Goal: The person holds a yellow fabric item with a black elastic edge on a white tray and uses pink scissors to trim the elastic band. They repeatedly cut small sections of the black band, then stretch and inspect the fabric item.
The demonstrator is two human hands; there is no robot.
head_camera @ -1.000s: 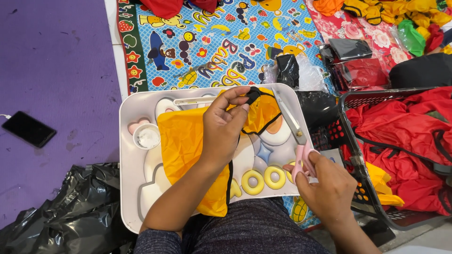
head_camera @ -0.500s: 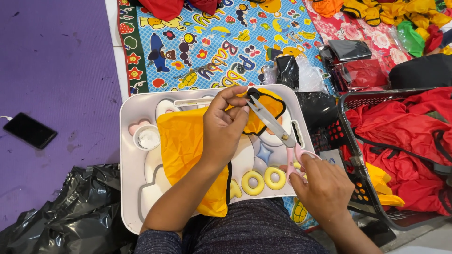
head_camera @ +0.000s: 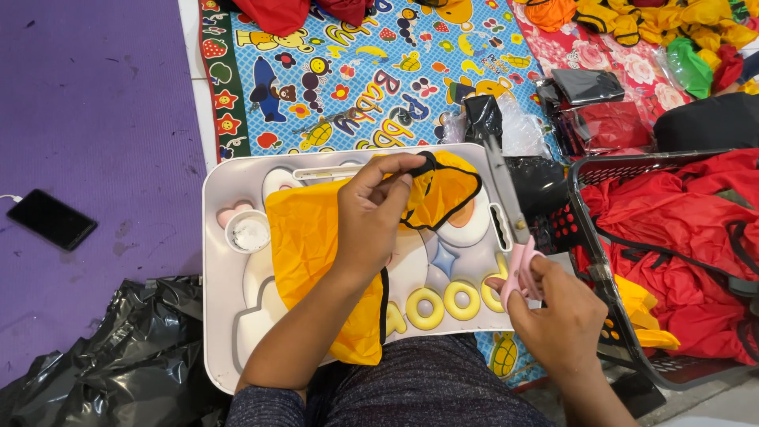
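Left hand [head_camera: 371, 217] pinches the black trim of the yellow garment [head_camera: 316, 245], lifting it off the lap tray [head_camera: 221, 316] for access. Right hand [head_camera: 553, 316] grips pink-handled scissors [head_camera: 510, 221], blades closed and pointing away.

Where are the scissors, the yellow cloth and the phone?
scissors [head_camera: 518, 269]: head view, on the pink handle in the right hand.
yellow cloth [head_camera: 304, 237]: head view, on its flat middle over the tray.
phone [head_camera: 51, 219]: head view, on its dark screen.
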